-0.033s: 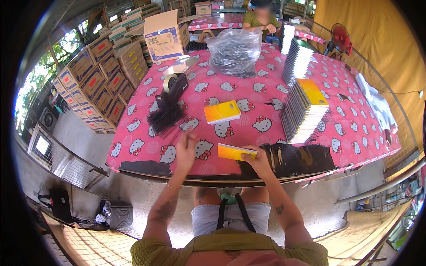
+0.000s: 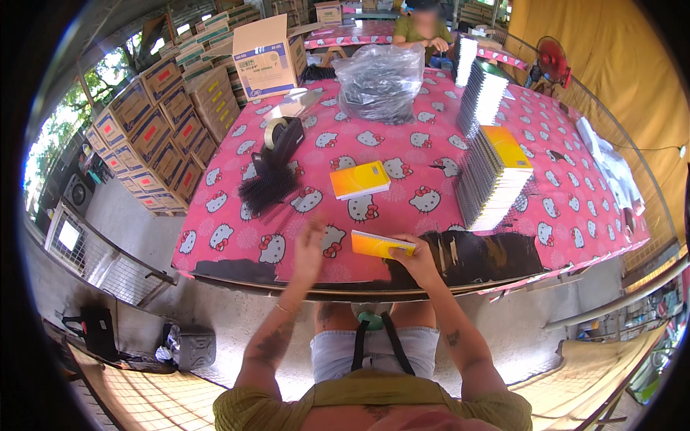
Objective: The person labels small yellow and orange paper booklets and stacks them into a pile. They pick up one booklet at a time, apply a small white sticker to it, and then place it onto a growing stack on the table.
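My right hand (image 2: 415, 257) grips a small notebook (image 2: 375, 244) with a yellow-orange cover by its right end, thumb on top, above the table's front edge. My left hand (image 2: 310, 244) is raised to the left of this notebook, apart from it. Motion smears its fingers, so whether they hold anything does not show. Beyond the left hand lies a pile of black spiral binding coils (image 2: 269, 188). A pad with a similar yellow cover (image 2: 361, 179) rests flat in the middle of the table. On the right stands a tall stack of spiral-bound notebooks (image 2: 496, 179), yellow cover uppermost.
A black tape dispenser (image 2: 282, 141) sits behind the coils. Farther back are a clear plastic bag of dark items (image 2: 379, 82), an open carton (image 2: 267, 68) and another notebook stack (image 2: 483, 100). A person (image 2: 424, 32) sits across the pink patterned table (image 2: 402, 154). Cartons (image 2: 147, 133) are piled left.
My left hand has shifted slightly right, toward the held notebook, and is more blurred. The right hand and its notebook have barely moved.
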Tool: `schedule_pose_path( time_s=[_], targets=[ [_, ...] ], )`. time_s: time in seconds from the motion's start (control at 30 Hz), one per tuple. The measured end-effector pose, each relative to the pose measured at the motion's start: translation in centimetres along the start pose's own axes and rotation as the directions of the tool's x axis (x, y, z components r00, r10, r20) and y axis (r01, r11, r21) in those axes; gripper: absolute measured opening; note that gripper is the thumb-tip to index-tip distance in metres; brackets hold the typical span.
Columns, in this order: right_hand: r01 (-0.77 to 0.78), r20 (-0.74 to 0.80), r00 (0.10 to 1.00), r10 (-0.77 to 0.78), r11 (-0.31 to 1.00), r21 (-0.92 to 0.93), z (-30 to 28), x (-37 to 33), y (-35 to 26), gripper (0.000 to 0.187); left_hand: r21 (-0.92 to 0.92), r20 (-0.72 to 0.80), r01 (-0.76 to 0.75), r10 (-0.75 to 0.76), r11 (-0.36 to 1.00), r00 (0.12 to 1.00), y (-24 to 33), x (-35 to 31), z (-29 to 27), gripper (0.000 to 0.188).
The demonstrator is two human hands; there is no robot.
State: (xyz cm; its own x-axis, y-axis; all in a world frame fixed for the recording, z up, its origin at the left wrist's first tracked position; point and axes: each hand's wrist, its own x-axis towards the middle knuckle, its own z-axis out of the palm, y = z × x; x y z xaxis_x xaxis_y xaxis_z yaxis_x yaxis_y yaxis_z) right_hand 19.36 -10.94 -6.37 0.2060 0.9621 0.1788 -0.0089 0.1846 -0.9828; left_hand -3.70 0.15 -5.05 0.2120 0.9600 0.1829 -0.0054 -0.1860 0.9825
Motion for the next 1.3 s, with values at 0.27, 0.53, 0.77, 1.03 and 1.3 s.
schedule_pose_path(
  time_s=[0.27,0.53,0.77,1.03,1.3],
  targets=[
    [0.027,0.027,0.999,-0.026,0.999,-0.018,0.0,-0.4,1.0,0.022,-0.335,0.136,0.397,-0.374,0.854,0.918,-2.7,2.7,-4.1,0.044],
    [-0.006,0.059,0.998,0.005,1.000,0.013,-0.4,-0.4,0.5,0.026,0.021,0.244,0.231,-0.229,0.973,0.942,2.4,-1.5,-0.9,0.041],
    [-0.005,0.066,0.998,0.004,1.000,0.019,-0.6,-0.5,0.5,0.028,0.428,0.157,-0.400,0.369,0.810,0.916,6.3,-4.4,1.6,0.023],
    [-0.003,0.083,0.997,0.003,1.000,-0.004,-0.4,-0.5,-0.1,0.028,0.466,0.136,-0.518,0.521,0.717,0.843,2.5,-2.0,0.8,0.013],
    [-0.019,0.095,0.995,0.017,1.000,0.019,-0.7,-0.5,0.3,0.027,0.652,0.181,-0.259,0.186,0.713,0.966,2.8,-0.8,0.5,0.020]
  ],
)
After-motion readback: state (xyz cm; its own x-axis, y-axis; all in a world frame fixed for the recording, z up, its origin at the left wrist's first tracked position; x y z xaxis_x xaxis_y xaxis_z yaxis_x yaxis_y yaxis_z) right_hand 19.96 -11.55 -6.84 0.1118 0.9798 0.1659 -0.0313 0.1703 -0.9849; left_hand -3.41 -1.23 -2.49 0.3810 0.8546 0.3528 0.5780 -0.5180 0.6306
